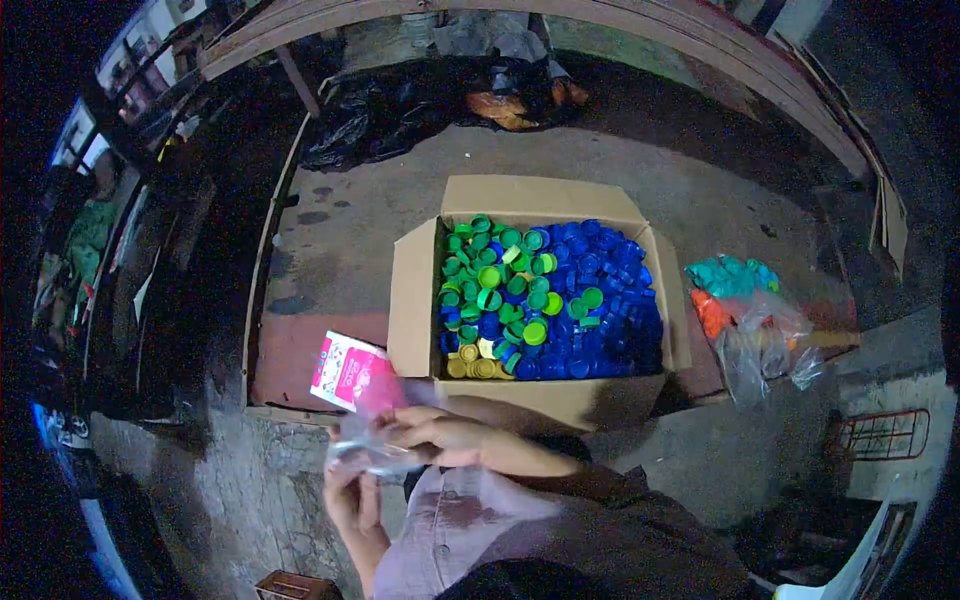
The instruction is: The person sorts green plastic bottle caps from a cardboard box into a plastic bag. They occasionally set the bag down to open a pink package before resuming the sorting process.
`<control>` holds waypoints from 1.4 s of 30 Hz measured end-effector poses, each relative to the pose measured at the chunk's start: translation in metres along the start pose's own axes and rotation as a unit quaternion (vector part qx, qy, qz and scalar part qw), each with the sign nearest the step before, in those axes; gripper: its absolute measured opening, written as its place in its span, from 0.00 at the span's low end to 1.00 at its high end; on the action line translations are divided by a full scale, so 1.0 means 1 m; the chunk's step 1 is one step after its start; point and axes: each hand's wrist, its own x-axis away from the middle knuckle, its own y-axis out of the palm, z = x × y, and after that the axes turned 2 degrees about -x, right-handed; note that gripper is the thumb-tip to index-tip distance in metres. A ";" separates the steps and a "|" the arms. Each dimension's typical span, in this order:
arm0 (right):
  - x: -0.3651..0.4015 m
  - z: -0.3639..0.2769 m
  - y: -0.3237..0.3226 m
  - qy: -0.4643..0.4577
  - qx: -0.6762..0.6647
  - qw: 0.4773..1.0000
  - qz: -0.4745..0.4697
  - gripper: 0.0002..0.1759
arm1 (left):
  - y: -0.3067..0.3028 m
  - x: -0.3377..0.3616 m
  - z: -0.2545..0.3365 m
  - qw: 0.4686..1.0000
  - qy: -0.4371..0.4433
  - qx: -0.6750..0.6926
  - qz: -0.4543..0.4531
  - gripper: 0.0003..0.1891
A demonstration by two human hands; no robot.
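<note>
Both hands are at a crumpled clear plastic bag (375, 458), in front of the table's left front corner. My left hand (352, 497) is closed on the bag from below, fingers pointing up. Reaching across my body, my right hand (437, 436) pinches the upper part of the same bag. Just beyond the hands, a pink and white printed packet (348, 372) lies on the table corner, its near end partly hidden and blurred. An open cardboard box (530, 200) full of bottle caps stands to the right: green caps (490, 276) left, blue caps (610, 300) right, yellowish caps (474, 364) near the front.
Clear bags with teal caps (733, 273) and orange caps (709, 313) lie right of the box on the table (340, 240). Black plastic bags (385, 120) lie at the back. A red wire rack (885, 435) is at right, a brown crate (297, 585) at lower left.
</note>
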 end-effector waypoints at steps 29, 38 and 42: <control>0.070 -0.036 -0.020 -0.567 0.587 0.549 0.184 0.06 | 0.090 -0.058 0.030 0.882 -0.294 0.368 0.023 0.30; 0.068 -0.030 -0.062 -0.268 0.896 0.354 0.021 0.09 | 0.098 -0.056 0.030 0.651 -0.200 0.696 -0.229 0.33; 0.075 -0.047 -0.045 -0.277 0.820 0.488 0.114 0.10 | 0.097 -0.051 0.051 0.948 -0.243 0.194 -0.068 0.38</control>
